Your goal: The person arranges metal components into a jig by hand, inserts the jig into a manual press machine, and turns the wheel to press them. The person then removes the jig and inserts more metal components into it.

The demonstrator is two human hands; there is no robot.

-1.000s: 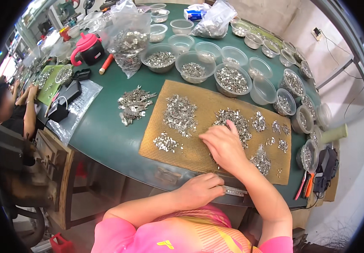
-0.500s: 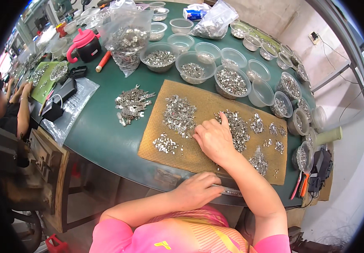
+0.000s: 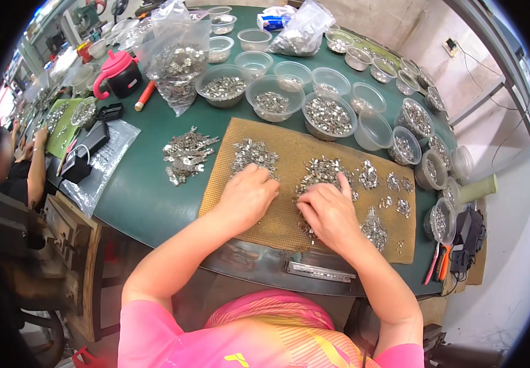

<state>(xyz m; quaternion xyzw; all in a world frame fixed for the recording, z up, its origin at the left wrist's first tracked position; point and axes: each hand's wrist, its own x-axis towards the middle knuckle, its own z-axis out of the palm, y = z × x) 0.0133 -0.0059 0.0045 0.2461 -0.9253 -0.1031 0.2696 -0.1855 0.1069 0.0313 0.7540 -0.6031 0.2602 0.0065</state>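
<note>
On a tan ribbed mat (image 3: 271, 236), my left hand (image 3: 247, 195) bends over the left pile of small shiny metal pieces (image 3: 255, 154). Its fingertips are drawn together at the pile's near edge, and what they pinch is hidden. My right hand (image 3: 333, 216) rests at the middle pile of metal parts (image 3: 323, 172), one finger stretched forward while the thumb and other fingers close together. Anything between them is too small to name. In front of the mat, at the table edge, lies a narrow metal rail (image 3: 320, 272), touched by neither hand.
Plastic bowls of metal parts (image 3: 329, 116) curve around the mat's far and right sides. Linked metal strips (image 3: 186, 154) lie left of it. Beyond stand a filled plastic bag (image 3: 179, 67) and a pink-lidded mug (image 3: 119, 73). Orange-handled pliers (image 3: 444, 264) lie right. A person (image 3: 13, 159) sits far left.
My left hand has moved from the rail at the table edge up to the left pile. The right hand has shifted slightly nearer and to the right, staying at the middle pile.
</note>
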